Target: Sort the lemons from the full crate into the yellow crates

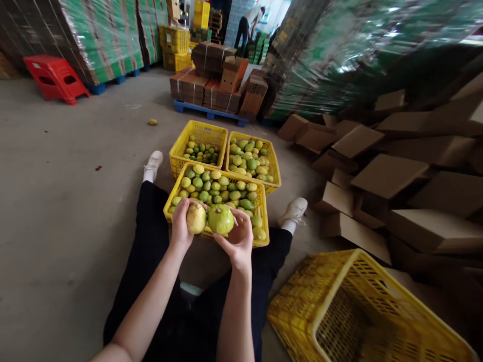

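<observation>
Side by side over the near yellow crate, my two hands each hold a fruit. My left hand (181, 224) is closed around a pale yellow fruit (196, 218). In the fingers of my right hand (239, 235) is a larger green fruit (221, 219), close beside the yellow one. The near crate (265, 221) holds many green and yellow fruits. Behind it stand a left crate (179, 165), filled less high with fruit, and a right crate (276, 171) with bigger green-yellow fruits.
A big yellow crate (320, 301) lies tipped at lower right. Cardboard boxes (390, 176) are heaped on the right. A blue pallet (207, 111) bears cardboard stacks. One fruit (153, 121) and a red stool (56, 78) are on the floor. A person (245, 27) bends far back.
</observation>
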The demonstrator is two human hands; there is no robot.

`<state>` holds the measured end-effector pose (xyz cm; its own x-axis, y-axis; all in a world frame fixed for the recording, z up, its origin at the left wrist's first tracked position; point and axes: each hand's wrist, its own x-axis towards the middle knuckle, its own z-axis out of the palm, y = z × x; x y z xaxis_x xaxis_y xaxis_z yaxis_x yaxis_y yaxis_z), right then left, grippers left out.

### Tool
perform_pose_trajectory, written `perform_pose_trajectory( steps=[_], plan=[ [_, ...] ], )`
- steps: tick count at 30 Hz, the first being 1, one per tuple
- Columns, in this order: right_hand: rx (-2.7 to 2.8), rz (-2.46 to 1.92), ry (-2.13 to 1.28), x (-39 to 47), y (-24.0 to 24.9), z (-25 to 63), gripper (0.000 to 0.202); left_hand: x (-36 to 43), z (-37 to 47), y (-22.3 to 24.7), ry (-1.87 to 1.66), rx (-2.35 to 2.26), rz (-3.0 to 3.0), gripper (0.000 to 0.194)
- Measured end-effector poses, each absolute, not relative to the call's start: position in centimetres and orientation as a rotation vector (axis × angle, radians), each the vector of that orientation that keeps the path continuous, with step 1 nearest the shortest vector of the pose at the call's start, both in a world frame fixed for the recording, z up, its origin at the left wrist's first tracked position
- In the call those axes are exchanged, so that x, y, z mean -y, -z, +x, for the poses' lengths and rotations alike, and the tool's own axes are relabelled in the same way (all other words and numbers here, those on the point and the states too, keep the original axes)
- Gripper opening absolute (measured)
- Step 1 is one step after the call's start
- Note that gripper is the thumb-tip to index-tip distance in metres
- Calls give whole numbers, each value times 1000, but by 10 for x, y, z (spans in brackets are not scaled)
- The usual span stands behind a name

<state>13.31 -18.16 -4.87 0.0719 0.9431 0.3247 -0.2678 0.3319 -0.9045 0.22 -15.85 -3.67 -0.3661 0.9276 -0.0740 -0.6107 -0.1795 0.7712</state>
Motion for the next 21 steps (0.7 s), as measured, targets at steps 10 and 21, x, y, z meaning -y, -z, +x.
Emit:
perform_pose_trajectory(
  steps=[10, 21],
  plan=[
    [1183, -812, -1147, 187, 49, 145, 65, 161, -6, 35, -1851, -917, 671, 30],
    [876, -871, -1335, 188, 66, 157, 62, 163, 24, 20, -1434, -703, 106, 34]
  ],
)
